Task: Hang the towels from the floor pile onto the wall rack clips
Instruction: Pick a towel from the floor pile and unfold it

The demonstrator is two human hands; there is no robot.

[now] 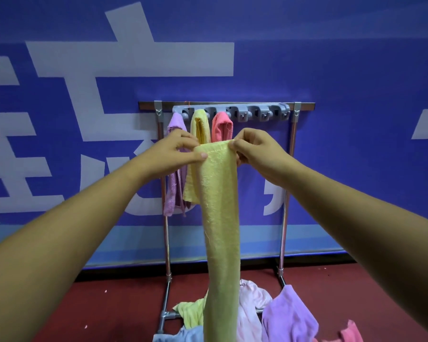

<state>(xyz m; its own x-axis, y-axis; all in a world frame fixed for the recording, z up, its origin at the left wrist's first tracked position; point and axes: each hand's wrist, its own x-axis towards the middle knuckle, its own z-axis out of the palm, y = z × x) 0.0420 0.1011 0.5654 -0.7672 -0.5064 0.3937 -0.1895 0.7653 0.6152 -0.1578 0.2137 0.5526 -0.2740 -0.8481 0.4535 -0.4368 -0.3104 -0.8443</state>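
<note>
Blue wall (331,58) with big pale lettering fills the background. A metal rack (286,193) stands against it on the dark red floor (109,304), with a grey clip strip (232,111) across the top bar. A long yellow towel (220,218) hangs straight down in front of the rack, top edge level with the hung towels and lower end reaching the floor pile (287,314). The pile has purple, pale pink, light green, light blue and pink towels, lying at the rack's base. Three towels are on the left clips: purple towel (174,124), yellow hung towel (200,124), coral towel (221,129), side by side. Left hand (178,151) pinches the long towel's top left corner, thumb in front. Right hand (260,150) pinches the top right corner, fingers curled.
</note>
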